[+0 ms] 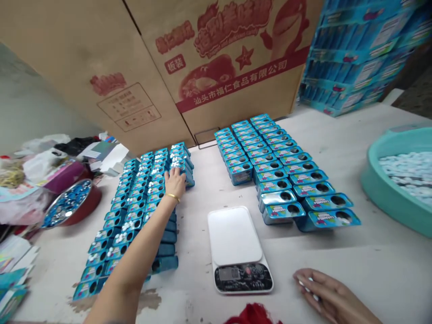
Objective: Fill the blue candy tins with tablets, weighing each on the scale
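My left hand (175,183) reaches to the near end of the rightmost row in the left block of blue tins (135,204). Its fingers are curled over the end tin (189,182), which stands against the row. Small white candies lie on top of many tins in that block. My right hand (329,294) is low at the right, palm partly up, with its fingers curled around a few small white candies (315,297). Between the hands sits a white kitchen scale (236,238), its plate bare and its display appearing to read 0.0.
Another block of blue tins (270,157) with round openings stands beyond the scale. A turquoise basin (381,189) of white candies is at right. A red bowl (81,211) of blue pieces stands left. Large cartons (162,112) and stacked blue packs (354,58) line the back.
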Demonstrator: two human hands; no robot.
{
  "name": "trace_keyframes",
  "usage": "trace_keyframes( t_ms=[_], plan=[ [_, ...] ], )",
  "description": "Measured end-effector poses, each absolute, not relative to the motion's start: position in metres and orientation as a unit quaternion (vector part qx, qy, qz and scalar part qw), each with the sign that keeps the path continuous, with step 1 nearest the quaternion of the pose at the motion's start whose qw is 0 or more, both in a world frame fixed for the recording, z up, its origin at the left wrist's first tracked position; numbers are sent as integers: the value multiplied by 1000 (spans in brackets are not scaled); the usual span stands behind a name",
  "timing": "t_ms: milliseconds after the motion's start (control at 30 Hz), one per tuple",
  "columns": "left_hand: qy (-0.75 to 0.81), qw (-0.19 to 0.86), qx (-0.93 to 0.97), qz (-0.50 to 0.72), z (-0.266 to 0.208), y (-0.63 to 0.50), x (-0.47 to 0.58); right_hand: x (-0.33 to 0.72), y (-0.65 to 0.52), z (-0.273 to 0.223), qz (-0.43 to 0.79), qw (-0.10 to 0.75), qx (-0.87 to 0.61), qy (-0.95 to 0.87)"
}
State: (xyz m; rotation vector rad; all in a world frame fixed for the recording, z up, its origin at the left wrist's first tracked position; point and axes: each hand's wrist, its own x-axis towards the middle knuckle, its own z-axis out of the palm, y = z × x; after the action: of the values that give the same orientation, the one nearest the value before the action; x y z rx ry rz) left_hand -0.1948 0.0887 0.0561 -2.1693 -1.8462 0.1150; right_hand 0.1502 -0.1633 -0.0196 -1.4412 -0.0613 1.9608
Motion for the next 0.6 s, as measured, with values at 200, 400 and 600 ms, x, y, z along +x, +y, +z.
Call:
trace_keyframes(
  t_ms=[200,400,600],
  plan=[
    [-545,90,-831,69,99,20,-146,148,-170,-12,761,383,-519,-71],
    [-399,44,-910,104,108,-42,-81,140,-176,-3,774,378,-494,-122],
    [-378,14,-919,111,97,-47,-61,147,-189,1,783,370,-485,-122]
  ],
)
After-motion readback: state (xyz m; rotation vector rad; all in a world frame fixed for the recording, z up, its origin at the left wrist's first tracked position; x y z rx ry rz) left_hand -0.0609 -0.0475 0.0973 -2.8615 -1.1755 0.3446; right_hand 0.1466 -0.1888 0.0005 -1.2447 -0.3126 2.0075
